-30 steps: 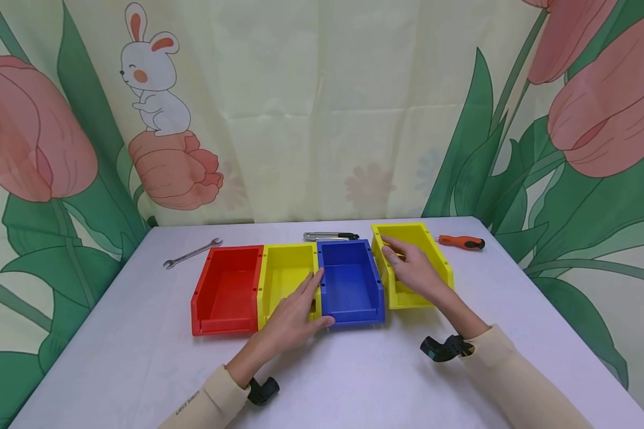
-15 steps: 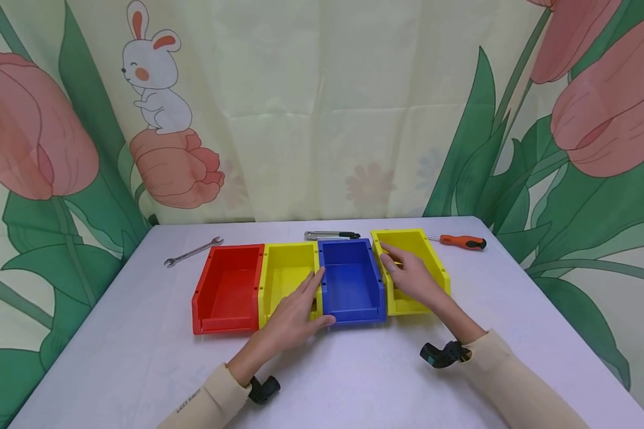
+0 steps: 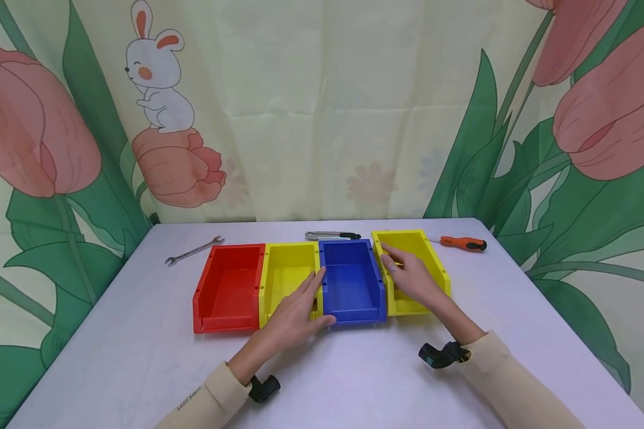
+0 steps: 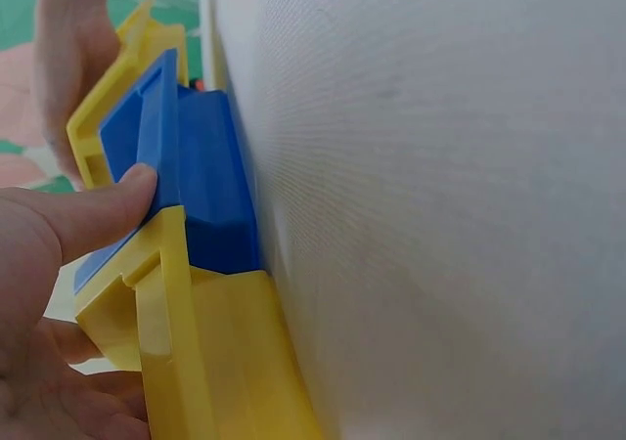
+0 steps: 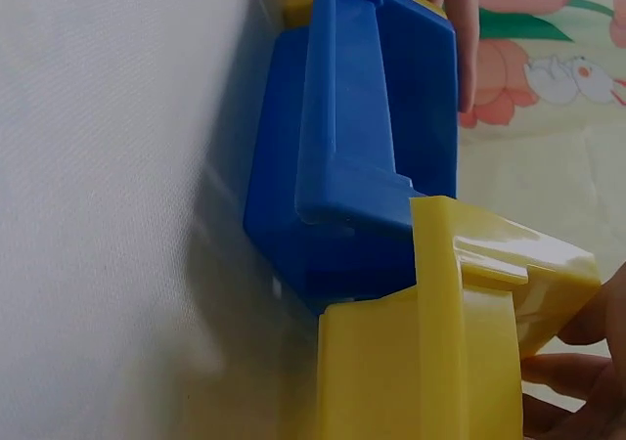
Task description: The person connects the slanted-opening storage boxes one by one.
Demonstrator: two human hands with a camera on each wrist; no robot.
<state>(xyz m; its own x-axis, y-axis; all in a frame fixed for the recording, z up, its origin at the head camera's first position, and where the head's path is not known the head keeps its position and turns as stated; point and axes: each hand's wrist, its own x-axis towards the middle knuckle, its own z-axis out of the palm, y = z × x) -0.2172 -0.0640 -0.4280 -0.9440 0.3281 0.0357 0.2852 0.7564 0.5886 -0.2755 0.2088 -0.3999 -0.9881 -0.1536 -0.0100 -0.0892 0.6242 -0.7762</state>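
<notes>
A red bin [image 3: 231,289], a yellow bin [image 3: 284,265] and a blue bin [image 3: 352,286] stand side by side. My left hand [image 3: 295,313] reaches over the left yellow bin, its extended fingers at the wall shared with the blue one. In the left wrist view its thumb [image 4: 137,191] touches the blue bin's front lip. A second yellow bin [image 3: 434,268] sits at the blue bin's right, slightly angled and set farther back. My right hand [image 3: 413,274] grips that bin by its left wall, some fingers inside. The right wrist view shows the two bins meeting near their front corners.
Behind the blue bin lies a utility knife [image 3: 333,236]. A wrench [image 3: 195,250] rests at the left, behind the red bin. To the right of the second yellow bin is an orange-handled screwdriver [image 3: 461,243]. A printed curtain hangs behind the white table [image 3: 354,381].
The right yellow bin has come slightly toward me and left, up against the blue bin, with my right hand on it. My left hand has stayed in place.
</notes>
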